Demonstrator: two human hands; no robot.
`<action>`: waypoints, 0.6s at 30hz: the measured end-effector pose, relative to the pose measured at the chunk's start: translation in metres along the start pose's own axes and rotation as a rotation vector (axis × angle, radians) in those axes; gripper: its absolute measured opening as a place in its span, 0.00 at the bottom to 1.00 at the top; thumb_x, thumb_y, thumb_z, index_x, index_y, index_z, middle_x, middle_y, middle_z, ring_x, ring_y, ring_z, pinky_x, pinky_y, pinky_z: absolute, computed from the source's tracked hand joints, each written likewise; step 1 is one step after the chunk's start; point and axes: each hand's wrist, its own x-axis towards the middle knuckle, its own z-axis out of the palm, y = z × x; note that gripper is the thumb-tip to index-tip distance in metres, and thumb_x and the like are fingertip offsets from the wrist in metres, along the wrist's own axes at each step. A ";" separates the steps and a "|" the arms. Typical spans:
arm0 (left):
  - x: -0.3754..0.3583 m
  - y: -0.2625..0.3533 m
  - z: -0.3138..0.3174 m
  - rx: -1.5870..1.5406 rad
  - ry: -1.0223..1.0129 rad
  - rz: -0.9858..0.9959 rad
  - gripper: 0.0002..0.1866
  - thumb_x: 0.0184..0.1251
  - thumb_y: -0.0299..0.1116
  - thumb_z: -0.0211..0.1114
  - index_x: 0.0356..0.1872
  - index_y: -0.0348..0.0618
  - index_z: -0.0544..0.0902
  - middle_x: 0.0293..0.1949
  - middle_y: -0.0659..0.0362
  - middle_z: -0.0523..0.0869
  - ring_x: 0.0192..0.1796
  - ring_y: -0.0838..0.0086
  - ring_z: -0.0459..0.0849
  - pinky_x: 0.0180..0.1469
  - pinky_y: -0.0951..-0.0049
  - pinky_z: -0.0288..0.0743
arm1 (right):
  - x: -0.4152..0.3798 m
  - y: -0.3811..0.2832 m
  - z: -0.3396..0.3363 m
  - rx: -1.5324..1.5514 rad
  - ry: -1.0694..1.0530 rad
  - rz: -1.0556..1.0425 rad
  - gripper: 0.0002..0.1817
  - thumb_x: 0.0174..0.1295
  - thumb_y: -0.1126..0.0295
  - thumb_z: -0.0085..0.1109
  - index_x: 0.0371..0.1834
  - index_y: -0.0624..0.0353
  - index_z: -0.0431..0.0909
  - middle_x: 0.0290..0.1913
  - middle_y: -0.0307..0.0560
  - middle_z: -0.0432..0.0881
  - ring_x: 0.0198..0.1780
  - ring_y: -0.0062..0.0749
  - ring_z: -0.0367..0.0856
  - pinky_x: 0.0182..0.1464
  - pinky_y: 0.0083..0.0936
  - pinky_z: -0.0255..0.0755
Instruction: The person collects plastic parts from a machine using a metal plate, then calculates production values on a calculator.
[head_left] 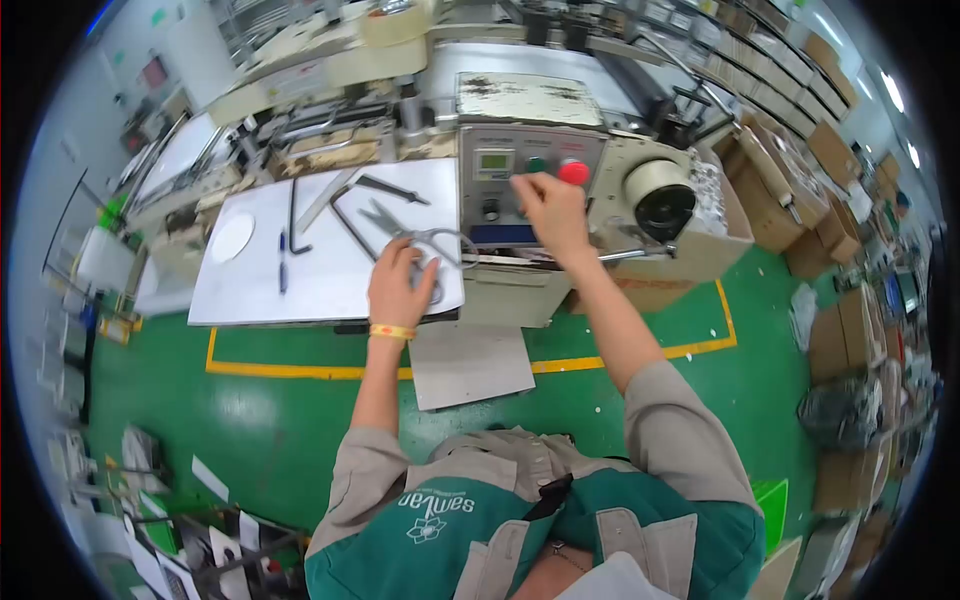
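My left hand [402, 290] lies over the handles of grey scissors [384, 217] on the white worktop [330, 290]. Its fingers are apart, touching the scissors without visibly gripping them. At the control panel [480, 140], my right hand [553, 212] has its fingers bent together against the front. Whatever they hold or press is hidden. Around those fingers are a green button [536, 165], a red button [573, 172], a small display [494, 164] and a black knob [490, 209].
Hex keys [293, 220], a blue pen [283, 265] and a white disc [233, 236] lie on the worktop. A white roll [655, 185] sits right of the panel. Cardboard boxes [840, 335] stand at right. Yellow tape [290, 370] marks the green floor.
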 end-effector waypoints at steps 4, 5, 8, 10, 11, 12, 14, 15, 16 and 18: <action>0.001 -0.042 0.019 0.285 0.087 0.067 0.16 0.51 0.34 0.60 0.42 0.39 0.76 0.47 0.46 0.75 0.50 0.54 0.72 0.53 0.63 0.65 | -0.057 0.025 -0.027 0.052 -0.161 -0.053 0.12 0.55 0.66 0.54 0.25 0.65 0.76 0.26 0.56 0.77 0.30 0.50 0.75 0.31 0.34 0.68; 0.009 -0.015 0.007 0.230 -0.059 -0.177 0.17 0.50 0.34 0.60 0.43 0.41 0.75 0.45 0.48 0.76 0.49 0.54 0.73 0.51 0.62 0.65 | -0.072 0.033 -0.042 -0.119 -0.293 -0.062 0.11 0.55 0.66 0.53 0.27 0.64 0.77 0.27 0.55 0.78 0.31 0.49 0.77 0.33 0.35 0.69; 0.021 -0.016 0.013 0.306 -0.055 -0.243 0.18 0.50 0.35 0.60 0.44 0.41 0.74 0.44 0.48 0.75 0.46 0.53 0.74 0.48 0.62 0.67 | -0.136 0.070 -0.081 -0.212 -0.445 0.098 0.11 0.54 0.65 0.52 0.26 0.61 0.78 0.26 0.56 0.78 0.32 0.51 0.76 0.35 0.39 0.71; 0.021 -0.022 0.018 0.414 -0.033 -0.230 0.20 0.51 0.36 0.59 0.46 0.40 0.74 0.45 0.48 0.75 0.47 0.54 0.73 0.52 0.62 0.65 | -0.175 0.095 -0.116 -0.248 -0.487 0.171 0.11 0.54 0.65 0.49 0.24 0.59 0.78 0.25 0.55 0.78 0.31 0.51 0.77 0.35 0.40 0.71; 0.019 -0.037 0.024 0.401 -0.034 -0.195 0.21 0.51 0.35 0.59 0.48 0.40 0.74 0.45 0.47 0.76 0.48 0.54 0.73 0.54 0.63 0.63 | -0.195 0.105 -0.134 -0.243 -0.456 0.254 0.11 0.54 0.64 0.49 0.23 0.59 0.77 0.24 0.54 0.78 0.30 0.51 0.76 0.34 0.41 0.71; 0.021 -0.062 0.029 0.326 -0.041 -0.153 0.21 0.51 0.33 0.59 0.49 0.39 0.74 0.45 0.46 0.77 0.48 0.53 0.73 0.54 0.63 0.64 | -0.213 0.113 -0.157 -0.297 -0.480 0.317 0.11 0.55 0.64 0.49 0.27 0.58 0.78 0.26 0.52 0.79 0.31 0.48 0.77 0.35 0.39 0.71; 0.025 -0.019 0.025 0.501 -0.061 -0.373 0.19 0.53 0.30 0.56 0.47 0.36 0.75 0.47 0.49 0.77 0.49 0.57 0.75 0.52 0.65 0.66 | -0.251 0.132 -0.202 -0.396 -0.513 0.457 0.10 0.55 0.64 0.48 0.30 0.57 0.79 0.29 0.51 0.80 0.31 0.46 0.78 0.36 0.37 0.72; 0.030 -0.064 0.029 0.547 -0.063 -0.219 0.16 0.58 0.30 0.54 0.47 0.36 0.75 0.47 0.50 0.78 0.49 0.61 0.76 0.51 0.68 0.67 | -0.268 0.144 -0.221 -0.437 -0.528 0.521 0.10 0.55 0.64 0.48 0.30 0.56 0.79 0.29 0.51 0.80 0.32 0.46 0.78 0.36 0.38 0.72; 0.030 -0.053 0.043 0.509 0.031 -0.201 0.16 0.59 0.33 0.54 0.46 0.37 0.75 0.45 0.49 0.78 0.47 0.61 0.76 0.49 0.67 0.68 | -0.288 0.156 -0.238 -0.447 -0.502 0.594 0.10 0.55 0.64 0.49 0.31 0.55 0.79 0.28 0.51 0.80 0.31 0.45 0.78 0.35 0.38 0.72; 0.036 -0.009 0.043 0.435 0.225 -0.182 0.16 0.60 0.38 0.53 0.44 0.39 0.76 0.41 0.49 0.78 0.42 0.61 0.76 0.46 0.64 0.69 | -0.314 0.162 -0.272 -0.481 -0.479 0.674 0.10 0.55 0.64 0.49 0.31 0.55 0.78 0.28 0.51 0.80 0.31 0.44 0.78 0.35 0.37 0.72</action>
